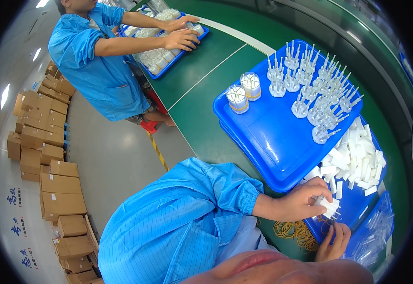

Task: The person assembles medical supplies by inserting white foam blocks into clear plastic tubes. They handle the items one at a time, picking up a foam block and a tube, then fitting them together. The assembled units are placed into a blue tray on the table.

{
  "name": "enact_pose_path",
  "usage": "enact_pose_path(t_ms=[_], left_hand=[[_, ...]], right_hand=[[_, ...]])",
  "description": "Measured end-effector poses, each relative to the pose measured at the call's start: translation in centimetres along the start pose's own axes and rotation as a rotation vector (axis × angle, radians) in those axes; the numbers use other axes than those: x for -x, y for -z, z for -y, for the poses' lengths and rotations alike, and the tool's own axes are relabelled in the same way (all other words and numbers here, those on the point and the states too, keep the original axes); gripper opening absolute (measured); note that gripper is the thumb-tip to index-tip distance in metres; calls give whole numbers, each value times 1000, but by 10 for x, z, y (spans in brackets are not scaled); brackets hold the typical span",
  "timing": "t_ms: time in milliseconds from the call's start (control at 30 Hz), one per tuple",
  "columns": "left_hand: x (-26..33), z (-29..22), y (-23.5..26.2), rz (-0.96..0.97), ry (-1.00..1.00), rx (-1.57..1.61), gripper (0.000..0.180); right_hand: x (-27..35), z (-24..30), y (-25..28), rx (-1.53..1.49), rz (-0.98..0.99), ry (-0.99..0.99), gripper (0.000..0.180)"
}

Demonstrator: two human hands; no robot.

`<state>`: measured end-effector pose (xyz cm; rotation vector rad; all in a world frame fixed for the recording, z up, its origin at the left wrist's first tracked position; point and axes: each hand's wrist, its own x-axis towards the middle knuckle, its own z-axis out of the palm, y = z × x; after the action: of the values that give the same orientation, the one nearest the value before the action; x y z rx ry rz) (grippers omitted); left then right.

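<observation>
Pinching a white piece (329, 207) at four o'clock is the left hand (306, 198); whether the right hand (335, 241) grips, I can't tell. At two, a blue tray (269, 142) holds clear pronged parts (300, 110).

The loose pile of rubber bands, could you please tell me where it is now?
In the head view, the pile of rubber bands lies at lower right, below the left hand and left of the right hand.
</observation>
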<state>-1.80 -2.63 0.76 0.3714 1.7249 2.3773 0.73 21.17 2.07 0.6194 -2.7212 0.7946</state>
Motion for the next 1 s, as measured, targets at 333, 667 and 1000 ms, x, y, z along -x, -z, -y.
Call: enact_pose_path(t_ms=[333,667,1000], left_hand=[[2,-5,-1,-11,2,-27,25],[-7,11,-3,-98,-132,-97,28],[-1,-10,-11,-37,-40,256,37]], right_hand=[[-10,18,0,20,-82,9,14],[-14,12,2,30,-213,74,17],[-16,6,24,-1031,-460,-262,33]])
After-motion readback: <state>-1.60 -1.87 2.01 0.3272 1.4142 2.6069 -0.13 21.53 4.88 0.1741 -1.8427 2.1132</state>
